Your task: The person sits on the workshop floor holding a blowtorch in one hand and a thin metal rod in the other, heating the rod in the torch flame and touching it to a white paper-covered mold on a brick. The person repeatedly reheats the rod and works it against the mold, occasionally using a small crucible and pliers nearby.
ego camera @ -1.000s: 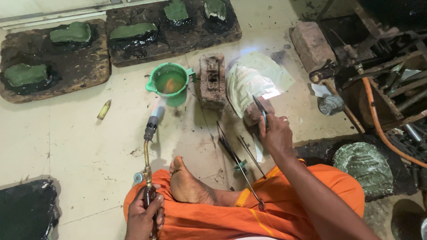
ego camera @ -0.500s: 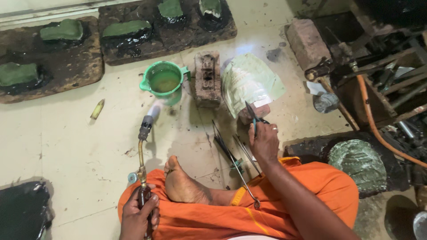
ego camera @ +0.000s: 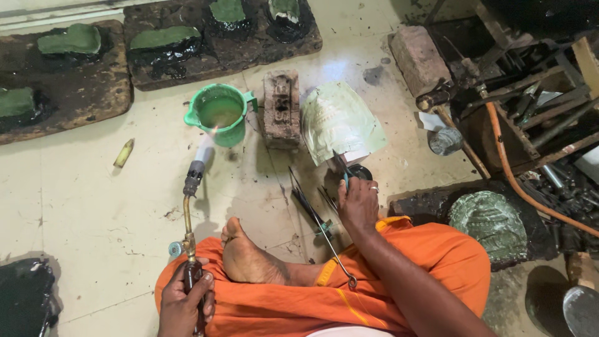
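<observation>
seated person, lit torch in the left hand, pliers in the right

the left hand (ego camera: 185, 298) is wrapped tight around the dark handle of the gas torch (ego camera: 189, 212) at the bottom edge, beside the orange-clad knee; the brass tube runs up and away from the fingers, and its small flame sits just at the rim of the green jug (ego camera: 218, 114). the right hand (ego camera: 357, 204) reaches forward from the lap, knuckles up, fingers closed around blue-handled pliers (ego camera: 342, 167) whose tip points at the lower edge of the pale green embossed sheet (ego camera: 337, 118) lying on the floor by a small brick (ego camera: 281, 107); i cannot tell whether the tip grips it. thin metal rods (ego camera: 315, 215) lie just left of that hand
</observation>
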`<state>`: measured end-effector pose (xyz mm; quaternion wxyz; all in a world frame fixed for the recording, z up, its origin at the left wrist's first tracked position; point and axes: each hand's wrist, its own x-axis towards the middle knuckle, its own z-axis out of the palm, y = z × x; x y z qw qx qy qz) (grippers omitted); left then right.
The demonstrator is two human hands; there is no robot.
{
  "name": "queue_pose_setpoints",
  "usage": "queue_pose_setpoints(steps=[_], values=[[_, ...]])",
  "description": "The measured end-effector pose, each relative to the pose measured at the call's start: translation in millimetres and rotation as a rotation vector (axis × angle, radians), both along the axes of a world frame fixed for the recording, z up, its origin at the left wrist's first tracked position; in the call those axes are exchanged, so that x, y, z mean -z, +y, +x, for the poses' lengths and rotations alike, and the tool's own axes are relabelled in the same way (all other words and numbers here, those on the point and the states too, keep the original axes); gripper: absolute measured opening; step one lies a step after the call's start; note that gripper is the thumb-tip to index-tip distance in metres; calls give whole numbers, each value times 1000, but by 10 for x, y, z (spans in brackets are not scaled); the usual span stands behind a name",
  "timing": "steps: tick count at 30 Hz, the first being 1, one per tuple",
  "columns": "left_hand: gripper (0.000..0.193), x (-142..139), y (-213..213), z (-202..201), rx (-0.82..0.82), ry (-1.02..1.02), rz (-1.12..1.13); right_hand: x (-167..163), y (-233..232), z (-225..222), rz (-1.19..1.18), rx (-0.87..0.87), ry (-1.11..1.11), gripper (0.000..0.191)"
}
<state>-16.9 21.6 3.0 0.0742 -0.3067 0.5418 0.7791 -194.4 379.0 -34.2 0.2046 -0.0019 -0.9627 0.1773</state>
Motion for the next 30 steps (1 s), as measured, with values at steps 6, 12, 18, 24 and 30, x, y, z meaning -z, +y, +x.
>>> queue_pose_setpoints(steps=[6, 12, 18, 24, 30], values=[[34, -63, 24, 0, -2, -10, -22, 69, -24, 64, -17, 14, -32, 22], [35, -81, 24, -12, 6, -21, -32, 76, -35, 76, -49, 34, -63, 24], [33, -63, 18, -4, 3, -8, -18, -12, -41, 94, -71, 65, -158, 25], [35, -103, 29, -6, -6, -12, -15, -18, 339, 269, 82, 9, -371, 30], [34, -117, 38, -16, 14, 4, -27, -68, 1706, 264, 313, 140, -588, 40]])
